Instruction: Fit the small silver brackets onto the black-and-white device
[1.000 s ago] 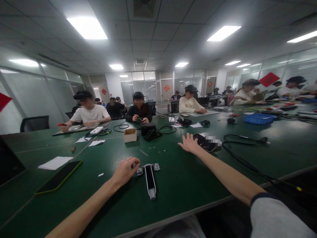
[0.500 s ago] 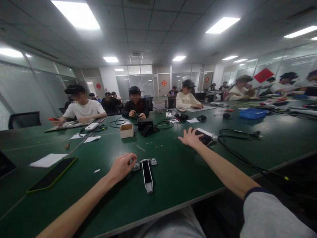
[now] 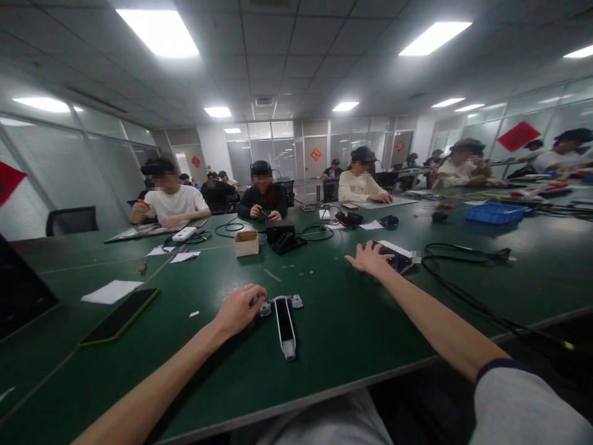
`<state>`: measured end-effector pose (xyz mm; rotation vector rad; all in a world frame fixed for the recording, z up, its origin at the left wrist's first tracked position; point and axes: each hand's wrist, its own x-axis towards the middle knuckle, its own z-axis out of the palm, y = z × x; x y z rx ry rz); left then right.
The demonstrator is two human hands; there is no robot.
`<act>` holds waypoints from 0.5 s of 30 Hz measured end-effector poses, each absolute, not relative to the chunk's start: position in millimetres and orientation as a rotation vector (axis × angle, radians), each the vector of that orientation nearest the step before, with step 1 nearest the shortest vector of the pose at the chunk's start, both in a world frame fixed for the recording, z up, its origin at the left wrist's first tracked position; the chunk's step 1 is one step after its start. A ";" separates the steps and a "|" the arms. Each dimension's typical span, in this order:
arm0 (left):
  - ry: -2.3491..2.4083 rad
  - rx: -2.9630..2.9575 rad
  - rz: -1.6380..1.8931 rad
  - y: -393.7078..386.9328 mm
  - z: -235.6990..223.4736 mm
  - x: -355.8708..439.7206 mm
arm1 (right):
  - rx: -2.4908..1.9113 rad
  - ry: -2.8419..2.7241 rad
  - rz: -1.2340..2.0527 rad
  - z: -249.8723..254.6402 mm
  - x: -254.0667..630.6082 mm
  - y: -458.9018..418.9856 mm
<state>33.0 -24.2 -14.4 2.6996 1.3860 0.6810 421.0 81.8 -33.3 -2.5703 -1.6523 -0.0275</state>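
My left hand rests on the green table with its fingers curled in, thumb and fingertips at the left bracket of a T-shaped device. Whether anything small sits between those fingertips is hidden. The device has a white frame, a dark strip down its middle and grey metal brackets at its far end. Out to the right, my right hand is spread wide, its fingers lying over the left part of a flat black-and-white object. The hand covers much of that object, so its kind is unclear.
A phone with a green edge and white paper lie at left. Ahead stand a small cardboard box and a black device. Black cables and a blue tray are at right. People sit across the table.
The view has turned slightly left, so everything sits further right in the picture. Both hands keep about the same place and pose. Across the table, the person at left has raised a hand holding something red.
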 end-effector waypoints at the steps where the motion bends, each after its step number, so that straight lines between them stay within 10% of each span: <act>1: 1.388 2.695 0.676 -25.0 -13.3 33.4 | -2.562 -1.664 -0.042 -31.3 419.6 79.1; 15: 1.328 2.659 0.609 -21.1 -14.0 32.2 | -1.432 -2.308 -0.403 -17.8 320.3 24.2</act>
